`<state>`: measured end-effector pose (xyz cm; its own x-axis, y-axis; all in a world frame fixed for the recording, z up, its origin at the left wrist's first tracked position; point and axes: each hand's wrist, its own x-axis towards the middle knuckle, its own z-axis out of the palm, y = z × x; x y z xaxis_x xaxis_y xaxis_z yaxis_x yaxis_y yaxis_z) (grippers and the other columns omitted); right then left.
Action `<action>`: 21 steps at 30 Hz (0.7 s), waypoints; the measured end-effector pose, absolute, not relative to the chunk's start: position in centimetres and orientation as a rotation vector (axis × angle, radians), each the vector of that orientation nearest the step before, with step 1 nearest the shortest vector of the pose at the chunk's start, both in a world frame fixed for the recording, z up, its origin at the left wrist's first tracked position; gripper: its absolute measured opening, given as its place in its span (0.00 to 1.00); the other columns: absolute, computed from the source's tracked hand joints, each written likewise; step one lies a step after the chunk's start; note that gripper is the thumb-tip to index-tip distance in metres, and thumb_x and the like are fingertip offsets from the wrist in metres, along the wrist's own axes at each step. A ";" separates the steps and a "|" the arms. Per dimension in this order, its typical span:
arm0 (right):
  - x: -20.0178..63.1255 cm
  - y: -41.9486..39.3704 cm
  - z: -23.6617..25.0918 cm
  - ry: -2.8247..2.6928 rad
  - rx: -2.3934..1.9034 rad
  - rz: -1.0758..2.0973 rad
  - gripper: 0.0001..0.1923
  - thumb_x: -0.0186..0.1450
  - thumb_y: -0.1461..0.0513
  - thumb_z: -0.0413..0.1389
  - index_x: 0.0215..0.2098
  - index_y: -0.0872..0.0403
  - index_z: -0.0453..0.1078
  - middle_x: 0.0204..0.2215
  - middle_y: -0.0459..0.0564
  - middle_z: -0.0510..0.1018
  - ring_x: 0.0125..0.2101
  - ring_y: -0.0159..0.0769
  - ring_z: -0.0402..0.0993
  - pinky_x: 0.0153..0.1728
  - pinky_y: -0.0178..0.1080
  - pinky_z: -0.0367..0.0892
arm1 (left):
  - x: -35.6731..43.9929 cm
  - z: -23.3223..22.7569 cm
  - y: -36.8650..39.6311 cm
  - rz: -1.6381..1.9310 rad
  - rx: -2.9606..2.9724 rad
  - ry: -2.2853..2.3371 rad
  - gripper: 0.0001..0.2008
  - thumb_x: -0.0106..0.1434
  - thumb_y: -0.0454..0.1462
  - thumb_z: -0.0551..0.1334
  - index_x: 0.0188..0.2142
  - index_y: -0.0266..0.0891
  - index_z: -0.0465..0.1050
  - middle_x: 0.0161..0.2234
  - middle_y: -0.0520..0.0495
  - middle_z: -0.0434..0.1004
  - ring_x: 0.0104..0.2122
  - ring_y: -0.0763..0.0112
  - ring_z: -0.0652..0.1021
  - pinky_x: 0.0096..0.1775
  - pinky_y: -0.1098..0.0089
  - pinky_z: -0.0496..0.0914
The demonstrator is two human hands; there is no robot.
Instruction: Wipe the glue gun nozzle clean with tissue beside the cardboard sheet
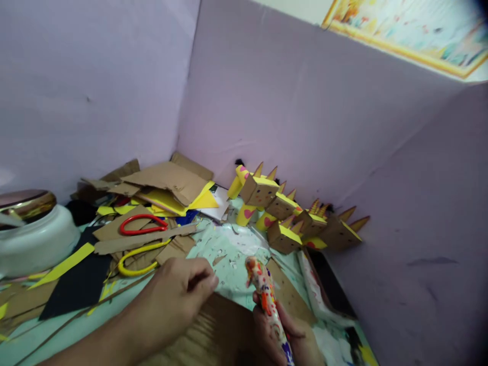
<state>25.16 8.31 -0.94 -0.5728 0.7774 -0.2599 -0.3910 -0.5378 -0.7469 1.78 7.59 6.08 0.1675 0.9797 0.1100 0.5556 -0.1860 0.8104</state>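
Low in the head view, my left hand [186, 290] is closed, its thumb and fingers curled together. Whatever it may hold is too small or hidden to make out. My right hand [299, 333] wraps around a white, paint-spattered tool that looks like a glue gun [269, 300], with its crusted orange tip tilted up and away from me. Beneath both hands lies a brown cardboard piece [224, 325], partly covered by my left forearm. Scissors with a red and a yellow handle loop [143, 256] rest just beyond my left hand, a cardboard strip lying across them.
Spiked yellow-and-brown cardboard boxes [284, 239] stand along the back wall at right. Cardboard sheets and yellow paper scraps [163, 178] pile up at the back left. A white rounded pot [38, 241] stands far left, near black card [82, 277]. Walls enclose the pale green tabletop [229, 249].
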 end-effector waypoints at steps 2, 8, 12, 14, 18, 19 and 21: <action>25.0 9.1 -1.0 -0.756 -0.512 2.190 0.17 0.58 0.46 0.59 0.31 0.51 0.69 0.11 0.34 0.61 0.06 0.19 0.43 0.08 0.24 0.47 | 2.7 5.9 9.8 1.046 1.571 1.361 0.14 0.58 0.43 0.54 0.21 0.39 0.67 0.17 0.55 0.65 0.21 0.74 0.68 0.24 0.75 0.60; 26.8 11.0 -1.6 -1.045 -0.285 2.349 0.28 0.58 0.40 0.53 0.18 0.50 0.50 0.06 0.34 0.57 0.05 0.22 0.45 0.12 0.27 0.56 | 5.4 6.6 11.6 1.252 1.545 1.231 0.10 0.55 0.43 0.58 0.24 0.38 0.70 0.20 0.54 0.69 0.23 0.73 0.69 0.26 0.74 0.63; 27.0 12.5 -4.6 -1.007 0.137 2.308 0.37 0.55 0.30 0.31 0.13 0.51 0.49 0.03 0.37 0.49 0.09 0.26 0.52 0.18 0.34 0.65 | 6.9 9.7 11.7 1.364 1.706 1.122 0.12 0.58 0.42 0.57 0.22 0.40 0.72 0.21 0.54 0.72 0.24 0.73 0.71 0.27 0.75 0.64; 26.6 13.4 -6.6 -1.035 0.194 2.289 0.39 0.52 0.28 0.25 0.13 0.51 0.48 0.04 0.37 0.46 0.11 0.28 0.55 0.21 0.37 0.68 | 7.9 10.5 11.9 1.379 1.736 1.048 0.10 0.57 0.41 0.58 0.23 0.42 0.73 0.23 0.54 0.74 0.26 0.73 0.73 0.30 0.74 0.66; 26.2 14.3 -9.0 -1.159 0.119 2.336 0.38 0.50 0.27 0.36 0.14 0.51 0.47 0.09 0.37 0.50 0.15 0.27 0.59 0.23 0.38 0.69 | 9.4 10.1 12.3 1.252 1.730 1.002 0.06 0.51 0.35 0.59 0.28 0.43 0.76 0.30 0.53 0.77 0.33 0.69 0.75 0.38 0.71 0.67; 26.2 14.2 -9.2 -1.169 0.105 2.347 0.37 0.50 0.28 0.37 0.15 0.51 0.46 0.10 0.37 0.51 0.15 0.27 0.59 0.23 0.37 0.68 | 9.6 9.8 12.4 1.227 1.718 1.009 0.07 0.50 0.34 0.60 0.29 0.43 0.76 0.30 0.52 0.76 0.34 0.69 0.75 0.39 0.70 0.68; 26.4 13.9 -9.4 -1.175 0.092 2.372 0.35 0.53 0.29 0.37 0.17 0.51 0.46 0.10 0.37 0.53 0.15 0.26 0.59 0.22 0.35 0.67 | 9.9 9.3 12.4 1.182 1.691 1.019 0.09 0.49 0.34 0.60 0.31 0.43 0.76 0.32 0.52 0.75 0.35 0.68 0.75 0.40 0.69 0.68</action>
<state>26.36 13.88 -9.39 -0.8785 0.3950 0.2688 -0.4531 -0.5107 -0.7307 9.89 12.44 9.27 0.2336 0.9250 0.2997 0.1598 -0.3405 0.9265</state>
